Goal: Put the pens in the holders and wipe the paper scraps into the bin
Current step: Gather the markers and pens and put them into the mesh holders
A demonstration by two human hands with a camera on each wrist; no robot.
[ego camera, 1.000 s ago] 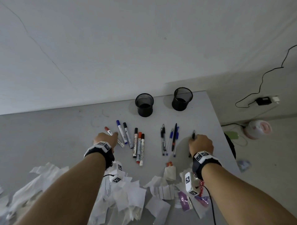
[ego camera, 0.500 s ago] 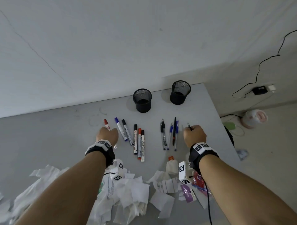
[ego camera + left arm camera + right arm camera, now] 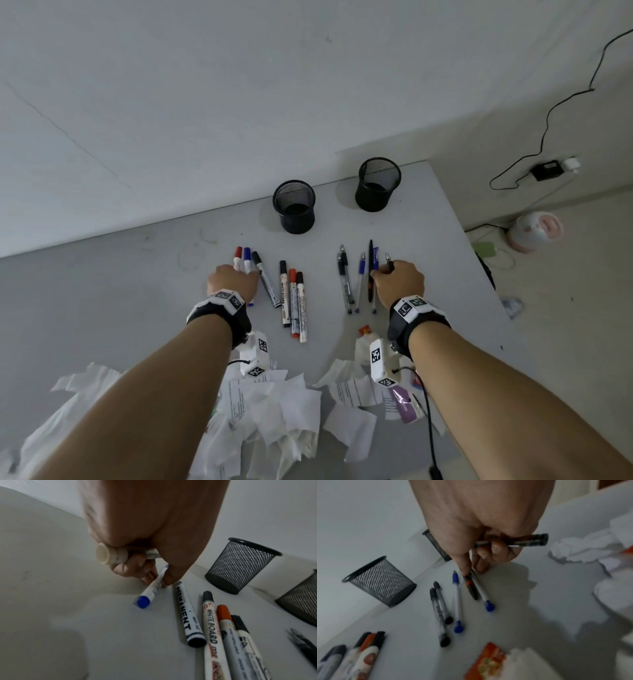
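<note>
My left hand holds the red marker in its palm; its white butt sticks out in the left wrist view. Thumb and fingers pinch the blue marker beside it. My right hand grips a black pen in its curled fingers, tip pointing away. Its thumb and forefinger touch a blue-capped pen and a dark pen on the table. Two black mesh holders stand empty behind the pens. Torn paper scraps lie under my forearms.
A black permanent marker and three whiteboard markers lie between my hands, next to two black pens and a blue pen. The table edge runs on the right; a cable and adapter hang on the wall.
My left hand took the red marker into its palm and shifted right onto the blue marker. My right hand carried the black pen left to the neighbouring pens.
</note>
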